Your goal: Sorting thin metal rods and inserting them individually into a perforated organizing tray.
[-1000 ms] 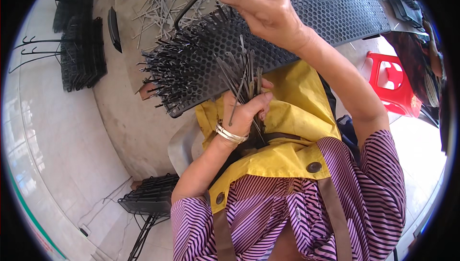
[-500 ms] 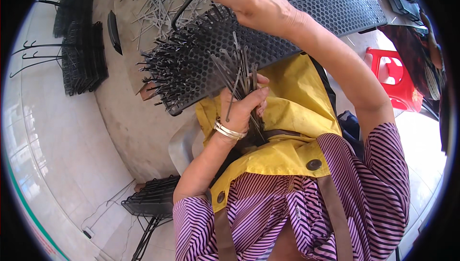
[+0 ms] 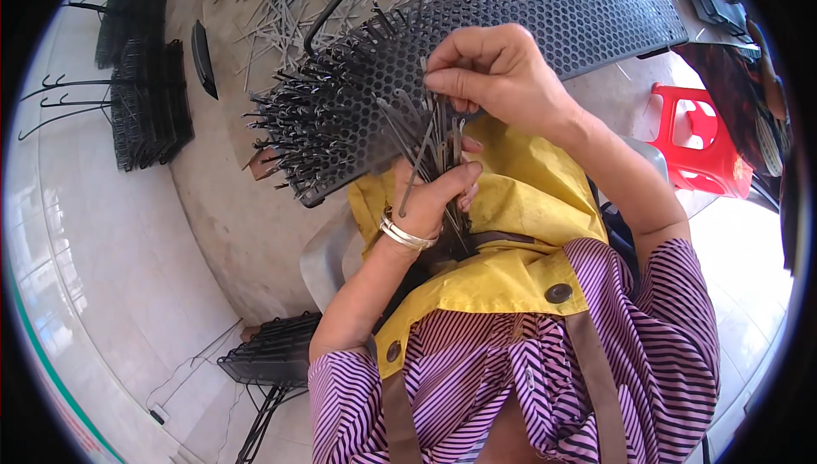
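Note:
My left hand (image 3: 434, 191) is closed round a bundle of thin grey metal strips (image 3: 417, 128) that stand up out of the fist above my lap. At the top of that bundle, my right hand (image 3: 502, 77) pinches the tip of one strip between thumb and forefinger. Just beyond both hands lies a black perforated panel (image 3: 545, 17) with rows of round holes. Dark strips with bent tips (image 3: 319, 115) stand packed in the holes at its left end.
Loose grey strips (image 3: 294, 0) litter the floor behind the panel. Black wire racks (image 3: 149, 106) lean by the left wall. A red plastic stool (image 3: 702, 145) stands at right. A black rack (image 3: 272, 349) sits at lower left. A yellow apron (image 3: 528, 200) covers my lap.
My right hand has come down and toward me from above the panel's standing strips to the top of the bundle. My left hand has barely moved.

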`<state>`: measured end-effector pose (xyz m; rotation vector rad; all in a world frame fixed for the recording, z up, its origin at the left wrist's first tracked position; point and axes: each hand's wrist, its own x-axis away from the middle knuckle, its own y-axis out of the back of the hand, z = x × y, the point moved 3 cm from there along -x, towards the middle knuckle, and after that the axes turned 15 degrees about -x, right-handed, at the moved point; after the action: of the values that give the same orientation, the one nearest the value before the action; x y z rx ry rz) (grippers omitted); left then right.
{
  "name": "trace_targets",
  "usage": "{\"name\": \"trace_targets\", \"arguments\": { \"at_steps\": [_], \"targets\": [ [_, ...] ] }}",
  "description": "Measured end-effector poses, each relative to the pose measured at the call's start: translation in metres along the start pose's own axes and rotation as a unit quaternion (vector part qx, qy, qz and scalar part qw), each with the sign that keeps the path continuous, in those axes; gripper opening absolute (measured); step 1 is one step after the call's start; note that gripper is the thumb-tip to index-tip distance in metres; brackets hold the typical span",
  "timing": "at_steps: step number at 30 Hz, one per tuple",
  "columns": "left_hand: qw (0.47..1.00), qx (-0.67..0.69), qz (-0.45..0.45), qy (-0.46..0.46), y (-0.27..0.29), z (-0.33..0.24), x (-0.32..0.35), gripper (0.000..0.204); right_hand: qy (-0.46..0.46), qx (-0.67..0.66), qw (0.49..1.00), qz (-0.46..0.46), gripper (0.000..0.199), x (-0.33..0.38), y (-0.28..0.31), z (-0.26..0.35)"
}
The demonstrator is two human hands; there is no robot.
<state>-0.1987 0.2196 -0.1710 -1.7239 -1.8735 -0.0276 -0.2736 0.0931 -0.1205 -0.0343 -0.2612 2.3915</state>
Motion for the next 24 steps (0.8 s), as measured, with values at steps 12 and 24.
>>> {"name": "trace_targets", "arguments": {
  "at_steps": [12, 24],
  "targets": [
    [1.0, -0.021, 0.001, 0.011, -0.002, -0.003, 0.0, 0.022, 0.009, -0.091, 0.995, -0.05, 0.011, -0.003, 0.003, 0.002],
    [1.0, -0.005, -0.002, -0.002, -0.001, 0.001, -0.001, 0.018, 0.143, -0.199, 0.936, -0.253, 0.007, -0.021, 0.053, 0.023]
  ]
}}
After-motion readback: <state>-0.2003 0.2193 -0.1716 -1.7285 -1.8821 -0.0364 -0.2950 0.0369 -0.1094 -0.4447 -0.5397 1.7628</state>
